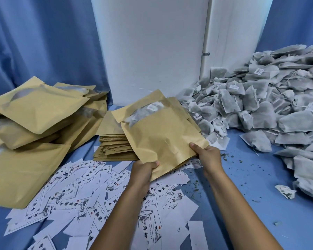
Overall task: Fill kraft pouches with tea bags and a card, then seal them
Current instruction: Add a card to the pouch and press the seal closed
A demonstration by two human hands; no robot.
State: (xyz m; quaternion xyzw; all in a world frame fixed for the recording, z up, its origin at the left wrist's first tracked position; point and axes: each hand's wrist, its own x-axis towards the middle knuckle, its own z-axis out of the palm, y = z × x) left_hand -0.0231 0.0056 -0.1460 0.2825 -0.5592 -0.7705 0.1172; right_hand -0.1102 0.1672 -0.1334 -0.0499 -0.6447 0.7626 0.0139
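Both hands grip filled kraft pouch (163,134) | left hand (145,170), right hand (207,156) pinch bottom corners | advice: level tea bags (146,112) before sealing

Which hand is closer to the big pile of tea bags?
Right. The right hand grips the pouch corner just beside the tea bag pile; the left hand holds the pouch's other corner, farther away.

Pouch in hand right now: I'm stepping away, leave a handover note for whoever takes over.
Left hand and right hand both grip the near edge of the pouch; tea bags show in its window.
Filled pouches piled far left, empty stack centre, cards spread in front, tea bag heap right.
Whether a card is in or the pouch is sealed cannot be told. Many empties left.
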